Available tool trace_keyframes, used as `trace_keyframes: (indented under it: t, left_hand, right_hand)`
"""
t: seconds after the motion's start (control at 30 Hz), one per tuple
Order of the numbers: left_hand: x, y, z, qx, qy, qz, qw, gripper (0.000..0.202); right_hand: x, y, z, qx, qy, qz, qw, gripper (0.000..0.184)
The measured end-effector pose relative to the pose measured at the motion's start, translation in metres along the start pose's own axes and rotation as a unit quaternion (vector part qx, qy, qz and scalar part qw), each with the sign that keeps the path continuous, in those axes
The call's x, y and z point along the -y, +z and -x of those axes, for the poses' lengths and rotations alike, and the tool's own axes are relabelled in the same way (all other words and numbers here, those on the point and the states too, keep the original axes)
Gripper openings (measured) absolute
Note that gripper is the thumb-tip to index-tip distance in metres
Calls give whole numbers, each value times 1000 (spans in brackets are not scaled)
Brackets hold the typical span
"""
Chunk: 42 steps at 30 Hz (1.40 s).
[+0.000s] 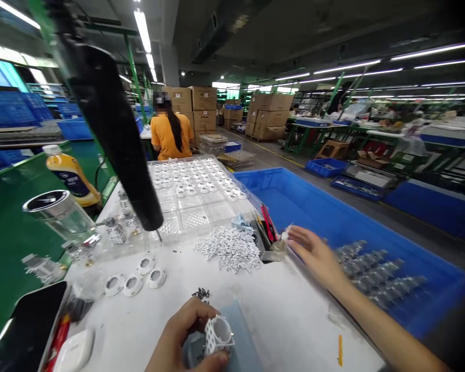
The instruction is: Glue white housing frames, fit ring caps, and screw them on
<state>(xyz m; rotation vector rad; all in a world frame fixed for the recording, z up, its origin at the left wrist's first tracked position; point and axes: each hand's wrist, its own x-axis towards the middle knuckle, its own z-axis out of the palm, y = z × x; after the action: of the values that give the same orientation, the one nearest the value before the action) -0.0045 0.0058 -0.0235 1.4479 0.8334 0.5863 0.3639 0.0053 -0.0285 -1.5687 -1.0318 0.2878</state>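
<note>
Low in the head view, my left hand (186, 330) is closed around a white plastic housing (218, 333) with a round opening facing up. A blue-grey pad (238, 330) lies under and beside it. My right hand (313, 253) reaches to the tray's right edge, fingertips drawn together at a small whitish thing (285, 235) that is too blurred to name. Just below those fingertips is a small yellowish pot (278, 247). Small black screws (202, 294) lie beyond my left hand. Farther off is a heap of small white plastic pieces (232, 248).
A black power screwdriver (116, 129) hangs at left. White rings (133, 284) lie on the table beside a phone (27, 325). Behind stands a clear tray (194, 219) of white parts. A blue bin (294, 191) holds grey assemblies at right. A person in orange (170, 134) sits beyond.
</note>
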Motion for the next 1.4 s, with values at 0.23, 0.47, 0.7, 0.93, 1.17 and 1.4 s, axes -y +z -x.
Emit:
trace_keyframes:
  t: [0.23, 0.47, 0.7, 0.93, 1.17, 1.4]
  left_hand:
    - [-7, 6, 4, -12, 0, 26, 1000, 35]
    - [-25, -3, 10, -9, 16, 17, 1000, 33]
    - [-23, -3, 9, 8, -5, 13, 1000, 36]
    - [-24, -8, 8, 21, -12, -2, 1000, 32]
    - [-24, -5, 6, 41, -34, 10, 999, 28]
    - [-13, 1, 2, 46, -14, 12, 999, 24]
  right_hand:
    - [127, 80, 33, 19, -221, -90, 971, 21]
    - [255, 216, -10, 300, -189, -298, 886, 51]
    - [262, 221, -21, 347, -196, -298, 867, 30]
    - [245, 158, -22, 299, -224, -202, 905, 43]
    - [149, 32, -17, -55, -216, -32, 974, 16]
    - [69, -2, 4, 78, -81, 171, 979, 28]
